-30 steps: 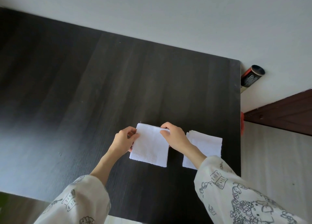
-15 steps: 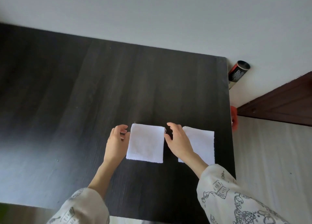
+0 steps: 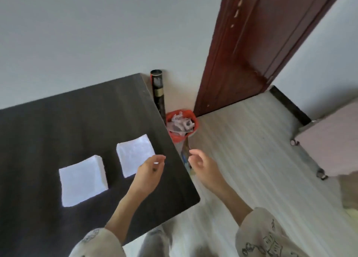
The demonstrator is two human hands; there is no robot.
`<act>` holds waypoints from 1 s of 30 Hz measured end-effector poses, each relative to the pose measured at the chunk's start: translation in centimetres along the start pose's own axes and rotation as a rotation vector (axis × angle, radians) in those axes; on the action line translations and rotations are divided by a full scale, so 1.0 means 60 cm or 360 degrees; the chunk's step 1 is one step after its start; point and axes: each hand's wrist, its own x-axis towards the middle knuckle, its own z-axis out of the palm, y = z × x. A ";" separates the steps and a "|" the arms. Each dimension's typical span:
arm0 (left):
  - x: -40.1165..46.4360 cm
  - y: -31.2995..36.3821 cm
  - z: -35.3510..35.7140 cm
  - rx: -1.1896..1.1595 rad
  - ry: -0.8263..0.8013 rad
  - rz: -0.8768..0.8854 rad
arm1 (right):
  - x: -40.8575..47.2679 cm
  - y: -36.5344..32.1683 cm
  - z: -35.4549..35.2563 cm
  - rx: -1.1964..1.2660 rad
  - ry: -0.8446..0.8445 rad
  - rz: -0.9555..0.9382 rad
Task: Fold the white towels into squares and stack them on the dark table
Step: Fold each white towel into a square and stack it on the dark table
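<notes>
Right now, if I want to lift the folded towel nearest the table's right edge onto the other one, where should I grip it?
Probably pinch the right towel at its near right corner, by the left hand, coming from the table's right edge. It lies flat as a layered square, so take all layers together. The left towel lies apart from it. Both hands hold nothing.

White towels (image 3: 83, 180), black woodgrain table (image 3: 58, 121), orange bin bag (image 3: 175, 138), reddish-brown door frame (image 3: 242, 63), cartoon-printed cream sleeves (image 3: 267, 235)

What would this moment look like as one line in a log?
towels: left towel and right towel folded, apart on table, unstacked | left hand: open, empty | right hand: open, empty, off table
</notes>
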 end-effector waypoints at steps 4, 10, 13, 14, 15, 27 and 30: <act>-0.034 0.114 0.132 -0.0058 -0.0279 0.0199 | -0.116 0.113 -0.159 0.0121 0.0314 0.0104; -0.119 0.304 0.371 -0.0010 -0.0668 0.0515 | -0.308 0.279 -0.374 0.0306 0.0741 0.0324; -0.158 0.399 0.492 0.0282 -0.0885 0.0866 | -0.394 0.356 -0.468 0.0425 0.0997 0.0425; -0.170 0.430 0.531 0.0330 -0.0957 0.0947 | -0.419 0.381 -0.495 0.0466 0.1079 0.0463; -0.181 0.459 0.568 0.0363 -0.1021 0.1013 | -0.442 0.406 -0.521 0.0510 0.1158 0.0498; -0.230 0.749 1.053 0.0374 -0.1581 0.1245 | -0.581 0.706 -0.873 0.0677 0.1733 0.0813; -0.230 0.841 1.165 0.0399 -0.1622 0.1299 | -0.593 0.759 -0.990 0.0680 0.1800 0.0842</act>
